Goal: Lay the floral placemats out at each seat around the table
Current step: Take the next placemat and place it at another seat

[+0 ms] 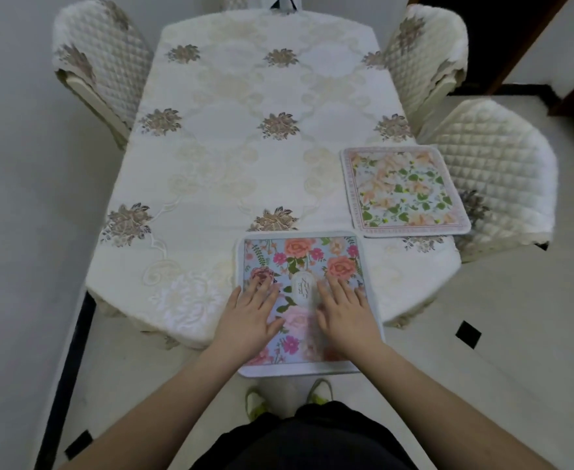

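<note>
- Shoes [289, 396] with yellow-green toes show nearest me on the pale floor, just below the table's near edge.
- Left hand [248, 317] lies flat, fingers spread and released, palm down on the left half of the blue placemat [301, 262]; I see no grasp, only a press.
- Right hand [345, 315] lies the same way on the right half, fingers splayed, gripping nothing.
- That blue placemat, with pink and orange roses, sits directly under both hands at the near end of the table [211, 164]; its near edge overhangs the tabletop towards me.
- Further off to the right, a pink-bordered placemat [404, 191] with peach flowers lies flat in front of the near right chair [495, 171], well apart from my hands.
- Beyond, I see a far right chair [424, 52] and a left chair [99, 59], both in quilted covers.
</note>
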The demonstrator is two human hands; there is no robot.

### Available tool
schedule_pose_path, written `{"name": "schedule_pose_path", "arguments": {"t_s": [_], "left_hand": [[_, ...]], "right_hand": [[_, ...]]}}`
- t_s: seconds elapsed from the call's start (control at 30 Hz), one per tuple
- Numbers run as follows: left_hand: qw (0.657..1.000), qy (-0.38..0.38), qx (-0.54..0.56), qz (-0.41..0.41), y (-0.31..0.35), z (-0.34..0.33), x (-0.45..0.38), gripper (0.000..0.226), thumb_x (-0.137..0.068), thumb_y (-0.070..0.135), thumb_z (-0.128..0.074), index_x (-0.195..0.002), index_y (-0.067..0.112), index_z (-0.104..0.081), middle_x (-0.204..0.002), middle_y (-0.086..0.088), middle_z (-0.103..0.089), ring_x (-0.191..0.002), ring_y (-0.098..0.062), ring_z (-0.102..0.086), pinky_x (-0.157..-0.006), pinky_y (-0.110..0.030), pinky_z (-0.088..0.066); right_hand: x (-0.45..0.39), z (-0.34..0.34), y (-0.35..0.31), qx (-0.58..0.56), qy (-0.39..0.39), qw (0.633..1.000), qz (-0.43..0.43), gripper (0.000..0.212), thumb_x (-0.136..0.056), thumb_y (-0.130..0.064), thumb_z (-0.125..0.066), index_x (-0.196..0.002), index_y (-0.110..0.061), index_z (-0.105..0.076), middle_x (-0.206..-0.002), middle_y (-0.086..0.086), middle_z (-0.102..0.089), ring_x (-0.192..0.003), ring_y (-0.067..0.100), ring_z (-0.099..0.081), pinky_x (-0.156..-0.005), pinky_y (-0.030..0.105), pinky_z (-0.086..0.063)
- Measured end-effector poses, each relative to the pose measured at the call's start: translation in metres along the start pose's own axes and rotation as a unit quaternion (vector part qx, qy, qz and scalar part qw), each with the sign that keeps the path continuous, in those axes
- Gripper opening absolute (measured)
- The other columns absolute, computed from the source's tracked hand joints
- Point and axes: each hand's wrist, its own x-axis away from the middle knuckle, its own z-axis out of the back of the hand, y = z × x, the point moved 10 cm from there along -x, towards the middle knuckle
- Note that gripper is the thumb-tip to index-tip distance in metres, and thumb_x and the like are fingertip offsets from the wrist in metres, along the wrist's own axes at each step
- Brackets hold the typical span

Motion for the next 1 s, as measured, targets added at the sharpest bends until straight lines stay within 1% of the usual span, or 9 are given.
{"name": "schedule_pose_path", "arguments": {"t_s": [0.1,0.23,0.43,0.57,0.67,0.73,0.8,0.87,1.0], "left_hand": [[1.0,-0.009,0.002,0.012,0.003,-0.005,-0.004,0.07,-0.099,0.064,-0.016,-0.157,0.032,0.007,-0.167,0.002,0.008,-0.153,-0.021,0.01,-0.121,-0.043,0.006],[0.999,0.009,0.002,0.033,0.002,-0.005,-0.006,0.067,-0.098,0.065,-0.016,-0.157,0.038,-0.002,-0.167,0.003,0.007,-0.153,-0.022,0.01,-0.121,-0.043,0.007],[0.998,0.011,0.01,0.059,-0.003,-0.014,-0.007,0.068,-0.098,0.066,-0.015,-0.156,0.039,0.006,-0.167,0.003,0.006,-0.154,-0.021,0.006,-0.121,-0.046,-0.001],[0.997,0.025,0.019,0.072,-0.003,-0.014,-0.004,0.067,-0.091,0.068,0.0,-0.153,0.042,0.011,-0.167,0.002,0.002,-0.154,-0.023,0.002,-0.121,-0.047,-0.006],[0.995,0.035,0.041,0.083,-0.005,-0.013,-0.002,0.074,-0.084,0.072,0.005,-0.153,0.046,0.006,-0.167,-0.002,0.0,-0.154,-0.024,0.001,-0.121,-0.048,-0.008],[0.994,0.03,0.053,0.096,-0.01,-0.013,-0.003,0.074,-0.086,0.077,-0.006,-0.154,0.048,-0.002,-0.167,-0.007,0.003,-0.153,-0.029,0.004,-0.121,-0.05,-0.012],[0.989,0.017,0.069,0.127,-0.019,-0.015,-0.004,0.074,-0.088,0.078,-0.025,-0.153,0.049,-0.006,-0.166,-0.013,0.011,-0.151,-0.038,0.01,-0.12,-0.052,-0.013],[0.981,0.002,0.103,0.166,-0.028,-0.018,-0.003,0.079,-0.086,0.077,-0.039,-0.153,0.049,-0.007,-0.163,-0.019,0.017,-0.149,-0.044,0.012,-0.12,-0.054,-0.012],[0.973,-0.005,0.142,0.184,-0.029,-0.02,0.002,0.082,-0.086,0.075,-0.044,-0.154,0.047,-0.009,-0.161,-0.027,0.011,-0.15,-0.043,0.005,-0.12,-0.05,-0.015]], "right_hand": [[0.001,-0.003,0.017,-0.001,0.002,1.0,0.0,0.061,-0.101,-0.046,-0.032,-0.156,-0.024,-0.017,-0.165,0.006,-0.014,-0.151,0.025,-0.012,-0.122,0.045,-0.007],[0.001,-0.011,0.037,-0.008,-0.007,1.0,-0.012,0.065,-0.1,-0.048,-0.034,-0.157,-0.023,-0.016,-0.165,0.006,-0.009,-0.152,0.024,-0.007,-0.121,0.044,-0.007],[0.0,-0.018,0.051,-0.012,-0.019,1.0,-0.019,0.075,-0.097,-0.06,-0.036,-0.157,-0.028,-0.006,-0.166,0.009,0.001,-0.152,0.026,0.002,-0.121,0.046,-0.003],[0.003,-0.019,0.06,-0.005,-0.017,0.999,-0.026,0.081,-0.094,-0.067,-0.035,-0.157,-0.03,-0.002,-0.166,0.008,0.005,-0.152,0.025,0.004,-0.121,0.046,-0.001],[0.005,-0.018,0.066,0.002,-0.02,0.999,-0.032,0.085,-0.091,-0.072,-0.032,-0.157,-0.03,0.003,-0.165,0.009,0.008,-0.152,0.026,0.004,-0.121,0.046,0.0],[0.006,-0.017,0.071,0.002,-0.016,0.999,-0.038,0.087,-0.09,-0.074,-0.031,-0.156,-0.03,0.005,-0.165,0.011,0.01,-0.152,0.027,0.006,-0.122,0.046,-0.001],[0.007,-0.016,0.072,-0.006,-0.013,0.999,-0.042,0.09,-0.088,-0.075,-0.032,-0.157,-0.031,0.004,-0.164,0.013,0.011,-0.152,0.029,0.006,-0.122,0.045,-0.001],[0.007,-0.016,0.073,-0.018,-0.013,0.998,-0.052,0.091,-0.087,-0.076,-0.034,-0.157,-0.031,0.003,-0.164,0.017,0.011,-0.152,0.032,0.006,-0.121,0.045,-0.002],[0.009,-0.017,0.08,-0.035,-0.016,0.996,-0.084,0.092,-0.086,-0.078,-0.035,-0.157,-0.032,-0.002,-0.162,0.023,0.009,-0.151,0.036,-0.002,-0.121,0.044,-0.006]]}}
